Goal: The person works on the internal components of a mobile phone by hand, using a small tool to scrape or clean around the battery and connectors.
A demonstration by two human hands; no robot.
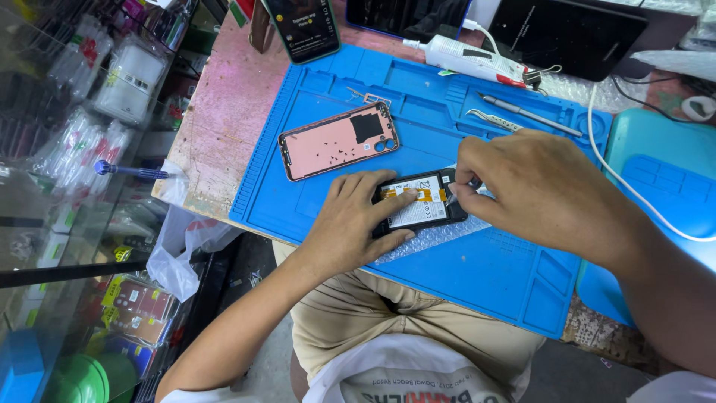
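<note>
An opened black phone (422,201) lies on a strip of bubble wrap (440,235) on the blue work mat (462,276), its white battery and an orange flex cable showing. My left hand (356,224) grips the phone's near end, with the thumb under it and the index finger on the battery. My right hand (533,186) pinches something small at the phone's far end, by the orange cable; its fingers hide what it is. The phone's pink back cover (337,140) lies inside-up on the mat to the left.
Metal tweezers (494,119) and a grey pen-like tool (531,114) lie at the mat's far edge, with a white glue tube (473,58) behind. A lit phone (304,28) stands at the back left, a dark tablet (570,33) at the back right. A white cable (634,190) runs right.
</note>
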